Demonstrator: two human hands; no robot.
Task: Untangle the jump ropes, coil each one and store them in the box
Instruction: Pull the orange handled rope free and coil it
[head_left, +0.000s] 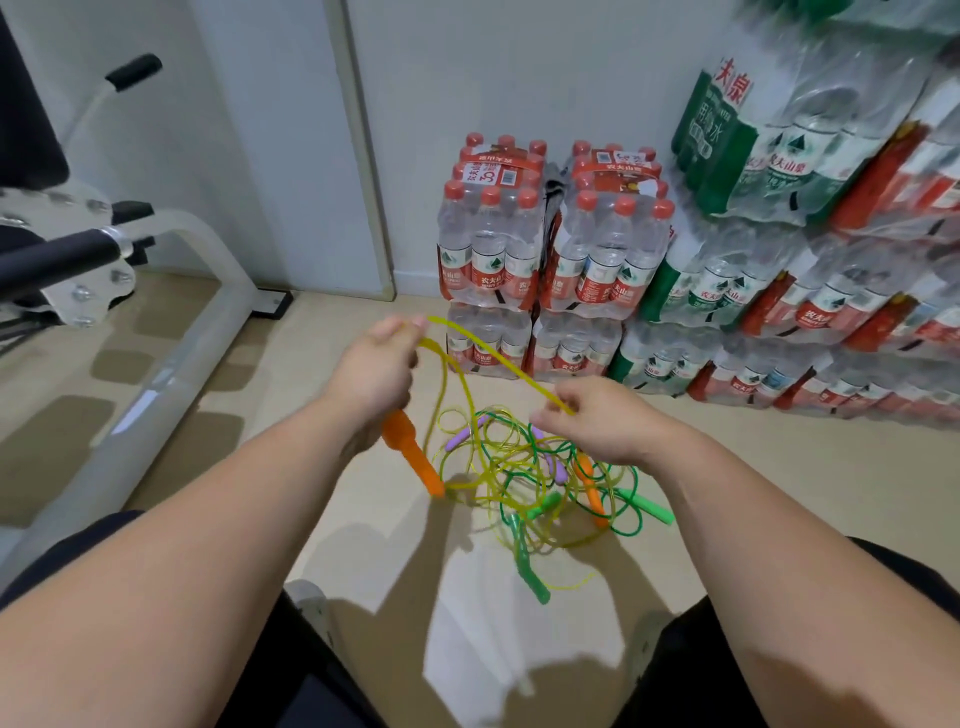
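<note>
Now gripping an orange handle (410, 452) in the curled left hand (382, 364), up and left of the tangle (540, 483) on the floor (753, 431), with the yellow rope (493, 358) pinched at its fingertips. Pinching that same rope with the right hand (602, 415), just above the tangle. Behind the tangle, stacked packs of water bottles (535, 249)
</note>
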